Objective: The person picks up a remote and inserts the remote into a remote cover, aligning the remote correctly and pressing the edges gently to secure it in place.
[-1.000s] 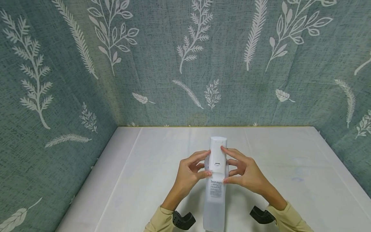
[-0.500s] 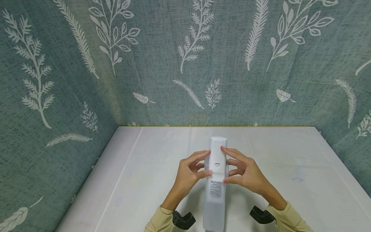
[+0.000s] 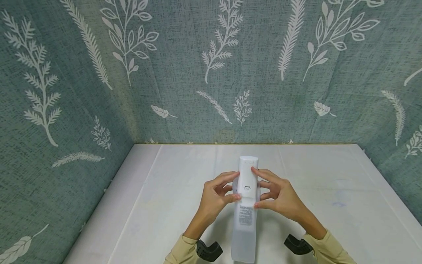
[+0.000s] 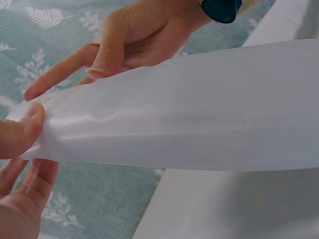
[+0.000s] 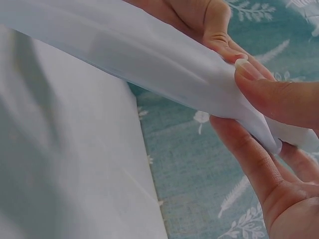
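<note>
A white remote control (image 3: 248,172) is held back side up over the table, its far end standing out of a translucent plastic sleeve (image 3: 243,242). A small battery-cover notch and a block of grey print show on its back. My left hand (image 3: 215,194) pinches the left edge near the sleeve's mouth, thumb nearer me. On the opposite edge my right hand (image 3: 280,194) grips with thumb and fingers. Both wrist views show the long pale sleeve (image 4: 174,109) between the two hands; the remote's buttons face away and are hidden.
A white-covered table (image 3: 171,205) lies beneath, with faint creases and a pale bluish mark at the right. Green-blue leaf-patterned cloth (image 3: 184,73) walls it at the back and sides. Dark camera mounts (image 3: 209,250) sit at the wrists, by the yellowish sleeve cuffs.
</note>
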{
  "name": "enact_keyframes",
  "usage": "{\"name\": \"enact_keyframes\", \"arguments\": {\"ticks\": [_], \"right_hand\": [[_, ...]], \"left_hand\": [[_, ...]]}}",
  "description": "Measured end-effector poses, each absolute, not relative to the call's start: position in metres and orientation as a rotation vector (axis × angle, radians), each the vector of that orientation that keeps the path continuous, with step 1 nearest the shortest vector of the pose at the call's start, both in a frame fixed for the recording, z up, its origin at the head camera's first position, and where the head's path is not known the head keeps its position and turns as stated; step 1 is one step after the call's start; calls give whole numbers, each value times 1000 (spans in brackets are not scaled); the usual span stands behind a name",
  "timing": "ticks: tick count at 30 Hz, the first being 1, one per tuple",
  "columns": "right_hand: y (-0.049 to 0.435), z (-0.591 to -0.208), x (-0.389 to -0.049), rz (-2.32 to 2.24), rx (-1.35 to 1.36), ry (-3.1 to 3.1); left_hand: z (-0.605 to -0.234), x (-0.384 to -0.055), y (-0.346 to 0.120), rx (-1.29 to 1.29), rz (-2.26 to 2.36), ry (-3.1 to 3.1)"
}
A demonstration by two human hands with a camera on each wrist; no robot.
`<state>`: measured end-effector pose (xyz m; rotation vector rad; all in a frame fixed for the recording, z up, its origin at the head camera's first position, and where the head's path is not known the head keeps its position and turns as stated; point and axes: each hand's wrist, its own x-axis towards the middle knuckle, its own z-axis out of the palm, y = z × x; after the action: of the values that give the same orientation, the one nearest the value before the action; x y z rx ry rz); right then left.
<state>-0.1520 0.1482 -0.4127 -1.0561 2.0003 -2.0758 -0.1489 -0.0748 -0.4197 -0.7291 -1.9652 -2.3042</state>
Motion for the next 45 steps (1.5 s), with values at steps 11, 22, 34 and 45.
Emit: {"name": "enact_keyframes", "arguments": {"ticks": [11,22,34,45], "right_hand": [[148,-412,-152,-2087,-1086,1978],[149,-410,-153,-2087,-1092,2012],[153,-403,-155,-2001,-1131,1960],[155,-402,-155,-1991,-1099,1953]], "left_hand": [[-417,-148,-74,-712,-2341,-1937],[-416,-148,-73,-718,-2348,-1931],[-410,-151,-81,-1058,-2275,-1986],[-409,-156,-79,-1186,-2235,-2011]]}}
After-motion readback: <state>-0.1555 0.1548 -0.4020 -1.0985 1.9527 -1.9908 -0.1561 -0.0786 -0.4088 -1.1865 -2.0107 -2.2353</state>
